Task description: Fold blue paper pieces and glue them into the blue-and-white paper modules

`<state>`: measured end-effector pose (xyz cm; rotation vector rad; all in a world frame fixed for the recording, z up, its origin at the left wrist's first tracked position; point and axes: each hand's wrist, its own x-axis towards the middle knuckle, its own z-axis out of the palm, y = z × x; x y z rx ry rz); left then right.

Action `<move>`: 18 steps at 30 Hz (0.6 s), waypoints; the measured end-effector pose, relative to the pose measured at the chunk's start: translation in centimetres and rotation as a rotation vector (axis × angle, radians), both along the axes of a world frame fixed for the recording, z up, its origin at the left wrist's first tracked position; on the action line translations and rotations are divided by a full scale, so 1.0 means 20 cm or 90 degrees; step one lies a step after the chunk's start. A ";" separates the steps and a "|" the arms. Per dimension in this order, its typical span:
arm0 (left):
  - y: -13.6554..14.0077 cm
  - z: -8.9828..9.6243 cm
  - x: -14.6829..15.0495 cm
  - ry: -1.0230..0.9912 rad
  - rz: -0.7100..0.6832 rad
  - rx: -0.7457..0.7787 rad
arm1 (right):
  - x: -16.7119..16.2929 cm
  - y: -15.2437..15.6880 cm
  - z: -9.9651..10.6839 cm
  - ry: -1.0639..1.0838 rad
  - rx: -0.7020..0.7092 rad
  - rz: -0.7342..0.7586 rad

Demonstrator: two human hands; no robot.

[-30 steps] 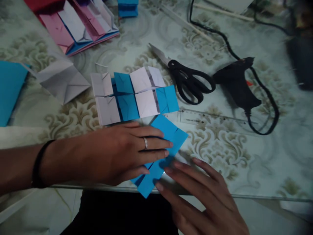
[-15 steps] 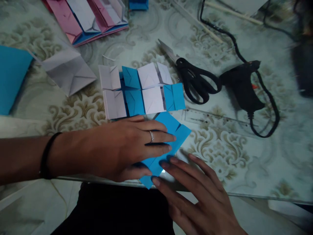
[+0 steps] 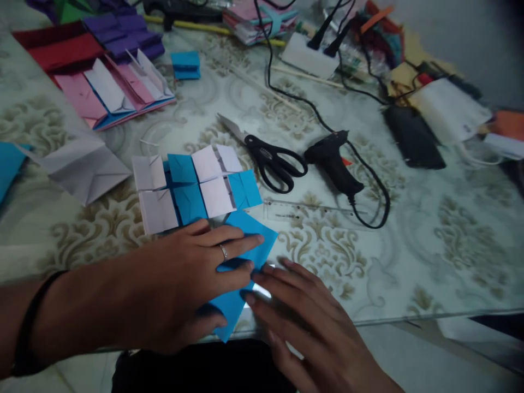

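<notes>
A folded piece of blue paper (image 3: 256, 234) lies at the table's near edge, its corner reaching over toward my lap. My left hand (image 3: 192, 278) rests across it with the fingers stretched out and spread, covering much of the sheet. At the paper's right edge are the fingertips of my right hand (image 3: 307, 316), extended and apart. Just beyond my left hand sits a group of folded white and blue paper pieces (image 3: 219, 196), set in two rows. A folded white paper (image 3: 88, 169) lies farther left, beside a blue sheet (image 3: 10, 164).
Black-handled scissors (image 3: 274, 164) lie past the folded pieces, with a glue gun (image 3: 333, 164) and its looped cord to their right. A clear ruler (image 3: 311, 212) is in front. Farther back are pink folded papers (image 3: 82, 98), a power strip (image 3: 311, 54) and a black phone-like slab (image 3: 413, 136).
The view has tilted up and shifted right, bringing the back of the table into sight. My left hand's fingers have slid a little over the blue paper, uncovering more of its lower part.
</notes>
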<state>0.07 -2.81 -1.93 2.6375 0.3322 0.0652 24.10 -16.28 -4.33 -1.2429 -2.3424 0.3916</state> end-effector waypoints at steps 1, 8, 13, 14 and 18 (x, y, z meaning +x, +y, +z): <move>0.00 0.01 0.01 0.009 -0.002 0.004 | 0.01 0.01 0.00 -0.005 0.005 -0.015; -0.01 0.08 0.05 0.040 0.003 0.024 | 0.05 0.07 0.01 -0.018 0.004 -0.022; -0.02 0.08 0.06 0.065 0.009 0.020 | 0.06 0.06 0.01 0.024 0.014 -0.021; -0.02 0.08 0.06 0.069 0.011 0.017 | 0.06 0.06 0.01 0.032 0.006 -0.018; -0.02 0.08 0.07 0.076 0.017 0.010 | 0.05 0.06 0.03 0.042 -0.027 -0.015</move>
